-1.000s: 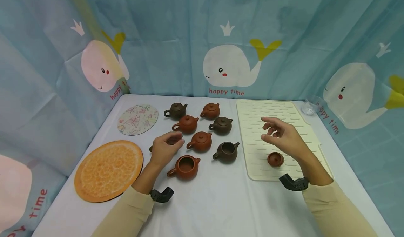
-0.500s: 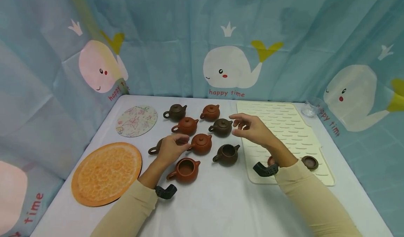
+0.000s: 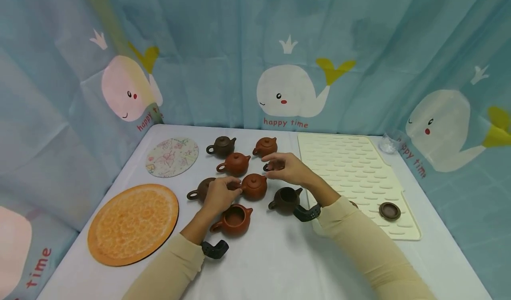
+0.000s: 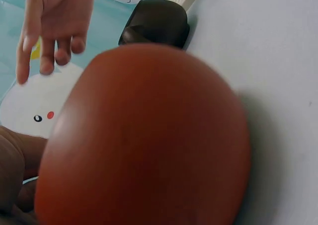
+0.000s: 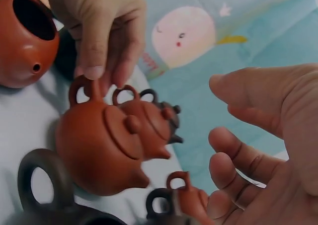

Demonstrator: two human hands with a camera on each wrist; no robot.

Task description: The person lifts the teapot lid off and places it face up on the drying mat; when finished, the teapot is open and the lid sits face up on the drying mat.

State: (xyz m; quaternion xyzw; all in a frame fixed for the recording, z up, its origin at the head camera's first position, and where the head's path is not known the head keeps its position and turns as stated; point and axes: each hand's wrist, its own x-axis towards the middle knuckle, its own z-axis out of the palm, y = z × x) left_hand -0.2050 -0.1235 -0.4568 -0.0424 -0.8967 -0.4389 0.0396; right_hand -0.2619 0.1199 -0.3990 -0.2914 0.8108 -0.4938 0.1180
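Observation:
My left hand (image 3: 220, 194) pinches the loop handle of a lidded red-brown teapot (image 3: 254, 187); in the right wrist view the left thumb and fingers (image 5: 102, 31) meet on that handle, with the teapot (image 5: 92, 148) below them. My right hand (image 3: 293, 170), fingers loosely curved and holding nothing, hovers just right of this teapot, partly hiding a dark lidded teapot (image 3: 268, 167). A lidless red-brown teapot (image 3: 235, 221) stands nearer, filling much of the left wrist view (image 4: 149, 135). To the right stands a lidless dark teapot (image 3: 286, 200).
Several other lidded teapots (image 3: 236, 164) stand around the hands. A cream mat (image 3: 343, 158) on the right carries a dark lid (image 3: 389, 211) and a lid mostly hidden by the right sleeve. Two round mats, orange (image 3: 133, 224) and floral (image 3: 172, 157), lie left; a clear cup (image 3: 389, 144) stands back right.
My right hand has moved left from above the cream mat to the teapots, uncovering the dark lid. My left hand has shifted slightly right and taken the red-brown teapot's handle.

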